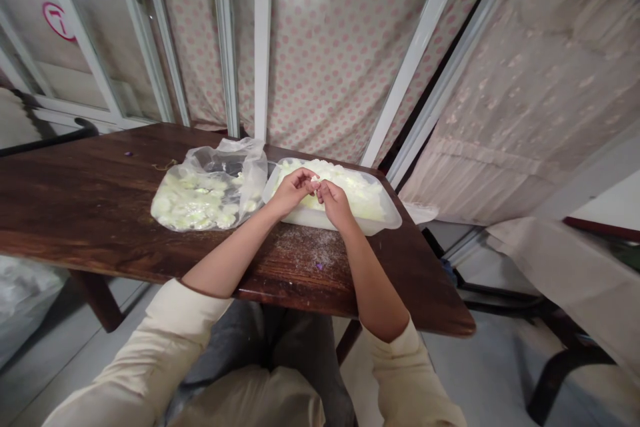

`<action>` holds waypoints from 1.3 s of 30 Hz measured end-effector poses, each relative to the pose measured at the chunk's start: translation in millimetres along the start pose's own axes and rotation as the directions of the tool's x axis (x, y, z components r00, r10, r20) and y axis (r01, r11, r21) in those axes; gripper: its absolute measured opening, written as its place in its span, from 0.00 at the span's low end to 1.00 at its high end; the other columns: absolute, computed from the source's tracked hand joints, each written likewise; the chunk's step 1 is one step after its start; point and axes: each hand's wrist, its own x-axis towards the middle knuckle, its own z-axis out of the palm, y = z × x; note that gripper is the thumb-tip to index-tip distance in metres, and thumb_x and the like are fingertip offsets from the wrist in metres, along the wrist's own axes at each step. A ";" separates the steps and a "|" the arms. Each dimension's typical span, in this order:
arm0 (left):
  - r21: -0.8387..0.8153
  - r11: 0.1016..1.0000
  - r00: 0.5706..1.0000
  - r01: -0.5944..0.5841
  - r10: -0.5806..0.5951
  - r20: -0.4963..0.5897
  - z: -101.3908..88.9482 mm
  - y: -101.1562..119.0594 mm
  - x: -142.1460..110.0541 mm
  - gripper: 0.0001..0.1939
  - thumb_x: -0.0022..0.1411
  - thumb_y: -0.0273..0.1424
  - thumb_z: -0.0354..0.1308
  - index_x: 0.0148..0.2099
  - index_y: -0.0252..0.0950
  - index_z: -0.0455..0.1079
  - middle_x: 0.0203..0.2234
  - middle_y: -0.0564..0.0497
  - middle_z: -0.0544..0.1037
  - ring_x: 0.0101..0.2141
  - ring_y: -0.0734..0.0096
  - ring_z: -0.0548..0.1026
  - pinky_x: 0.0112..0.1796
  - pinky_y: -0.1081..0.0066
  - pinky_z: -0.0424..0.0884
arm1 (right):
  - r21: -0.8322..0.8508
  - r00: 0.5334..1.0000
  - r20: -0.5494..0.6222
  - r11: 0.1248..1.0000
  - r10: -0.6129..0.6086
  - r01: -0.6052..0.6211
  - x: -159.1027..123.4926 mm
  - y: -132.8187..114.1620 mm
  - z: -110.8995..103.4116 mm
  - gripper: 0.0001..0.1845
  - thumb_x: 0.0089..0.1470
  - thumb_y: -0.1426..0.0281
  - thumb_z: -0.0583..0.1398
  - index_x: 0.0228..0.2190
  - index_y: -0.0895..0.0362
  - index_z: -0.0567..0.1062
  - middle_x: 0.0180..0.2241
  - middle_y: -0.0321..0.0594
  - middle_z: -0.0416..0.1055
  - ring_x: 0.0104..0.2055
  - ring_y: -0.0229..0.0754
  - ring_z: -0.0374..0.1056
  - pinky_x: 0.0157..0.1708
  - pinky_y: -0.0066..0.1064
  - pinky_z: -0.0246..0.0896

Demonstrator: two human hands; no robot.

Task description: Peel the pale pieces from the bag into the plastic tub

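Cream sleeves (150,353) and grey trousers (260,347) fill near foreground, bare forearms reaching over near edge of dark wooden table (75,213). L hand (293,192) and R hand (334,205) together, fingers curled, fingertips (311,180) meeting on small white piece (315,180), held just above plastic tub (333,217). Both hands low over tub's near rim, w/ pale yellow-white chunks (340,190) heaped inside; exact food hard to tell. Tub sits near table's far and right edges. Just left, touching tub, clear plastic bag (250,160) holds similar chunks (195,203). Wood runs well left of bag. Near hands, between forearms, pale crumbs (305,247) and purple speck (319,266) on tabletop. Polka-dot curtain (325,67) hangs beyond far edge.
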 end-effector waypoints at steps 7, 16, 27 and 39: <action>0.025 0.999 0.995 0.039 -0.041 0.086 -1.9 -1.2 -0.6 0.16 0.48 0.35 0.61 0.38 0.32 0.70 0.24 0.52 0.74 0.26 0.77 0.71 0.32 0.74 0.66 | 0.053 0.995 -0.067 0.996 0.068 -0.065 -2.3 -1.2 -0.1 0.27 0.51 0.47 0.45 0.17 0.56 0.60 0.16 0.32 0.56 0.21 0.33 0.55 0.27 0.27 0.53; -0.018 0.996 0.994 0.089 -0.087 0.069 -2.5 -0.5 -1.0 0.16 0.43 0.33 0.65 0.37 0.31 0.72 0.21 0.51 0.75 0.24 0.74 0.73 0.31 0.70 0.68 | 0.151 0.996 -0.044 0.986 0.083 -0.076 0.1 -3.1 -4.1 0.25 0.51 0.49 0.47 0.18 0.56 0.63 0.18 0.33 0.60 0.24 0.33 0.57 0.30 0.28 0.55; 0.055 0.994 0.995 0.093 -0.091 -0.037 -2.2 -3.6 0.7 0.16 0.37 0.31 0.67 0.30 0.31 0.69 0.18 0.54 0.73 0.21 0.77 0.71 0.27 0.73 0.67 | 0.083 0.998 -0.066 0.996 0.018 -0.012 1.8 2.6 -8.6 0.17 0.49 0.55 0.53 0.23 0.55 0.61 0.22 0.31 0.57 0.27 0.33 0.55 0.30 0.25 0.54; 0.048 0.987 0.989 0.150 -0.151 0.005 -0.2 0.4 -1.5 0.17 0.36 0.31 0.67 0.31 0.31 0.70 0.19 0.54 0.73 0.21 0.78 0.70 0.27 0.74 0.66 | 0.211 0.988 -0.069 0.970 0.136 -0.118 5.0 13.5 -7.7 0.19 0.48 0.53 0.53 0.22 0.56 0.61 0.20 0.30 0.55 0.23 0.31 0.55 0.26 0.25 0.54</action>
